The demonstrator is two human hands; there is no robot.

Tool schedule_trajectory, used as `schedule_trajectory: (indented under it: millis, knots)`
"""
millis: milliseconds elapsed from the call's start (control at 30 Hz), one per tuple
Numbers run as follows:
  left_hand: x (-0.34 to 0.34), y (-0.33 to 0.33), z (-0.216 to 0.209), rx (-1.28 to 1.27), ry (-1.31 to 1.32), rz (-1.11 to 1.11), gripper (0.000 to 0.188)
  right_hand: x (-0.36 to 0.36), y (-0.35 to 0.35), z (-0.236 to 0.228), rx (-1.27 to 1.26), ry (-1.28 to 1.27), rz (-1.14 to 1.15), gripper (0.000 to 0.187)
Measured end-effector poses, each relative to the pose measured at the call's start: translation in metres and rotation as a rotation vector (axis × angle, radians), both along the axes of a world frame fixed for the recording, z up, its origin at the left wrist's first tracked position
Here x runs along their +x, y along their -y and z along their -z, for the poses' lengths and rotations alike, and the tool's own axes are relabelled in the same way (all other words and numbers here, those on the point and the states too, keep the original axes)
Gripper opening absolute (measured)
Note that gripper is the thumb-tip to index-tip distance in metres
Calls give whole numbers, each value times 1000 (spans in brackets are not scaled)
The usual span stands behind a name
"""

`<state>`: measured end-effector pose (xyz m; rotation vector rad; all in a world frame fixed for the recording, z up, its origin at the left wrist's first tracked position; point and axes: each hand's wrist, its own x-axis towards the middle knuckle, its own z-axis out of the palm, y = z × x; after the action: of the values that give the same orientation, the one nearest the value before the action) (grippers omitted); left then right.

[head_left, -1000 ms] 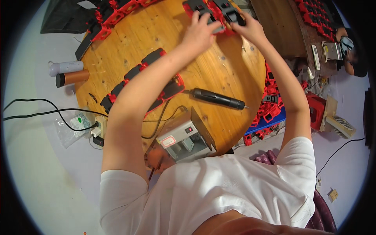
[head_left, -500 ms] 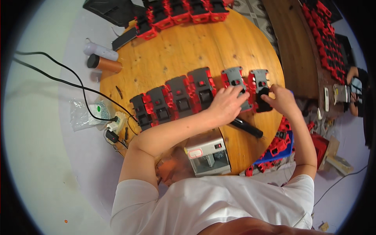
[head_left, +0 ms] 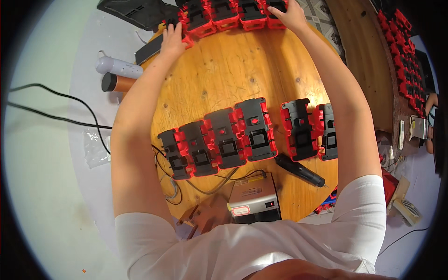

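Both my arms stretch to the far side of the round table, where a row of red-and-black plastic housings (head_left: 218, 17) stands side by side. At the row's left end, my left hand (head_left: 173, 43) lies with fingers stretched out against the end housing. My right hand (head_left: 292, 17) is at the right end, thumb apart and over the last housing; its other fingertips are cut off by the picture's edge. Closer to me lies a second row of similar housings (head_left: 227, 140), with two more housings (head_left: 300, 133) to its right, the outer one partly behind my right forearm.
A black electric screwdriver (head_left: 301, 171) lies below the near row. Beside it sits a silver box-shaped device (head_left: 254, 198) with a switch. An orange-brown tumbler (head_left: 119, 83) and a pale bottle (head_left: 119, 64) are at left, near black cables (head_left: 56, 116). More red housings (head_left: 406, 65) line a right-hand bench.
My hands have left the near housings and reached out to the two ends of the far row. The view has shifted, so the near rows appear lower.
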<state>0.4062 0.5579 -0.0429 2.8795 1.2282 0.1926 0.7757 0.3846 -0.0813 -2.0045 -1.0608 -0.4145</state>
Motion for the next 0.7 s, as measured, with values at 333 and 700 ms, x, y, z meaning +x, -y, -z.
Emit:
schedule_trajectory:
  millis: [333, 700]
  knots:
    - [20, -11, 11, 140, 65, 95, 60, 16, -7, -32, -411, -481, -113, 68]
    - [-48, 92, -8, 61, 50, 101, 53, -27, 76, -23, -529, -470, -430, 85]
